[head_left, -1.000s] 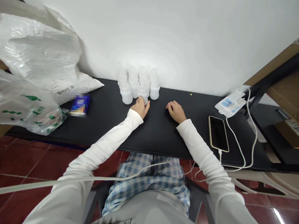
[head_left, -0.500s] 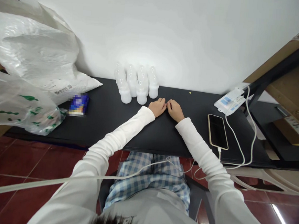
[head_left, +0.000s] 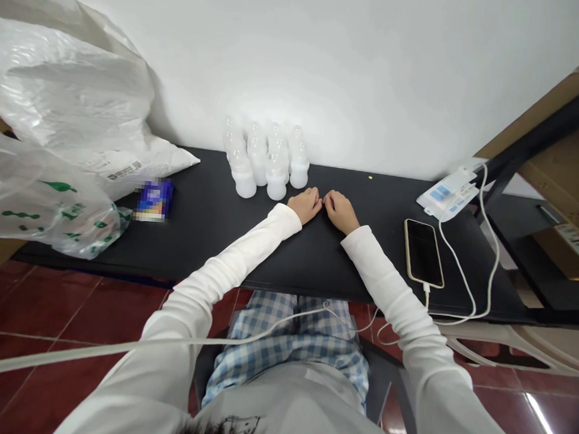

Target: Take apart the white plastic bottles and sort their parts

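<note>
My left hand rests on the black table with its fingers curled in. Close by on the right, my right hand lies there too, its fingers likewise bent into a loose fist. The fingertips of the two hands nearly meet, and I see nothing held in either. Just beyond my left hand stands a cluster of several white bottle-like things, with wide white lower parts and narrower, clear, rounded tops. They stand upright by the wall, some partly hidden behind others.
Large white plastic bags fill the left end, beside a small blue packet, blurred out. At right lie a phone on a white cable and a white power strip. Another cable crosses my lap.
The whole view has shifted very slightly. My hands keep their place on the table, and the white things have not moved.
</note>
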`<act>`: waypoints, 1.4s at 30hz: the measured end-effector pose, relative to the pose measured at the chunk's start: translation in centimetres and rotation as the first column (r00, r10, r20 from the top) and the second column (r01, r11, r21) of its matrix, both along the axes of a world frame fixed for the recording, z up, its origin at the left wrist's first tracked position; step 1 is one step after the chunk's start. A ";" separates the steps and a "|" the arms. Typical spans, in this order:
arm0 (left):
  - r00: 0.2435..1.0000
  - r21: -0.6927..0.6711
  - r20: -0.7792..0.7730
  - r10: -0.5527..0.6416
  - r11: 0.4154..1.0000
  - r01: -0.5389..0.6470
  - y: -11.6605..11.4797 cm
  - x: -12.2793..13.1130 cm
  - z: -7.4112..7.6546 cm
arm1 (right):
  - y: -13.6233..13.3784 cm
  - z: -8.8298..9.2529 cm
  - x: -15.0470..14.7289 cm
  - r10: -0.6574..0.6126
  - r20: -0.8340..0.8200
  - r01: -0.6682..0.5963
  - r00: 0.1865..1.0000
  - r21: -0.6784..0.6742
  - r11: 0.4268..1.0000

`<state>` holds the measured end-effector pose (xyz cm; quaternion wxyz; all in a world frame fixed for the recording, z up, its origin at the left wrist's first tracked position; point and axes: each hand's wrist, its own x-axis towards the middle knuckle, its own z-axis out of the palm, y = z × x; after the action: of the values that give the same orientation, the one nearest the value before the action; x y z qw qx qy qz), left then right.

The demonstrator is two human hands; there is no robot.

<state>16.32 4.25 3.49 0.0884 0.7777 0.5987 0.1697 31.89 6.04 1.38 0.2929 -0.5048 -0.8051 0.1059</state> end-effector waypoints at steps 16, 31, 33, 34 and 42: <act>0.863 0.515 0.488 0.131 0.755 -0.406 -1.1 -2.8 0.2 | 0.1 0.2 0.0 0.020 0.025 -0.019 1.000 -0.010 1.000; 0.863 0.473 0.498 0.084 0.808 -0.352 -0.4 -3.1 -0.8 | -0.8 0.9 -0.8 -0.023 -0.472 -0.007 0.881 -0.061 0.998; 0.869 0.466 0.489 0.071 0.821 -0.330 -0.4 -3.0 -0.8 | -0.4 0.6 -0.9 -0.041 -0.588 -0.043 0.808 -0.128 0.991; 0.866 0.460 0.493 0.085 0.820 -0.342 -0.3 -2.9 -0.8 | -0.1 0.5 -0.9 -0.054 -0.630 -0.067 0.775 -0.167 0.984; 0.782 0.479 0.619 0.073 0.754 -0.449 1.9 -3.5 -3.1 | 0.8 -0.3 -1.0 -0.073 -0.699 -0.178 0.712 -0.280 0.943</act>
<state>12.82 6.18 0.43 -0.0170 0.5813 0.5662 0.5841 30.92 6.87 1.12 0.4846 -0.4446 -0.6190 0.4294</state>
